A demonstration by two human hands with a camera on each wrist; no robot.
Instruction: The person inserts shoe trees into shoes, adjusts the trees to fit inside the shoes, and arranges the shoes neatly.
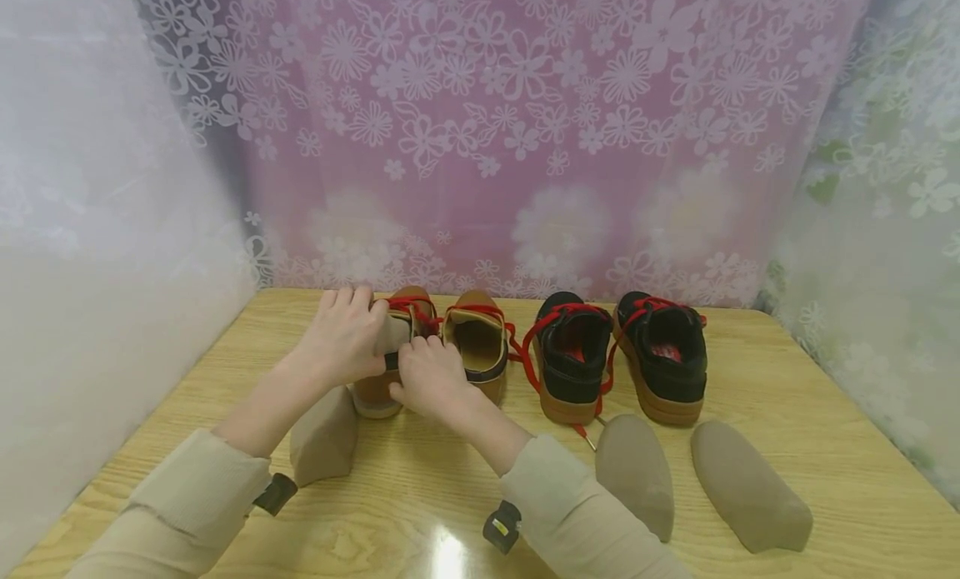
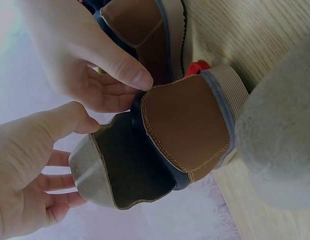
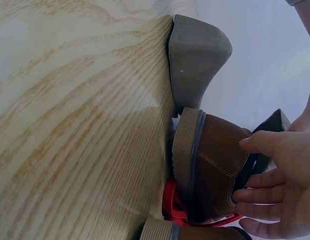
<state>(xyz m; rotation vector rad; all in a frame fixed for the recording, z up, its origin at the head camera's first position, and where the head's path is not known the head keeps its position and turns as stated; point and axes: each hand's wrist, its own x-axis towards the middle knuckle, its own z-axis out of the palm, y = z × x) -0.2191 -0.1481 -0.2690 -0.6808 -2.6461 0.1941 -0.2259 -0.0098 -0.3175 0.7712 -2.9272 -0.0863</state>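
Note:
My left hand [image 1: 341, 337] holds a hollow grey moulded shoe insert [image 2: 87, 170], thumb on one edge and fingers behind it. The insert's open end sticks out of the brown shoe [image 2: 187, 125], and its other end is hidden inside. My right hand [image 1: 433, 375] grips that shoe by its dark collar, with the thumb [image 3: 257, 141] near the heel and the fingers along the side. Red laces [image 3: 175, 205] hang beside the shoe. The matching brown shoe [image 1: 493, 389] stands just to the right.
One grey insert [image 1: 326, 437] lies on the wooden table [image 1: 375, 529] at left, and two more inserts [image 1: 636, 471] lie at front right. Two black shoes [image 1: 570, 387] with red laces stand right of the brown pair. A flowered curtain [image 1: 525, 146] closes off the back.

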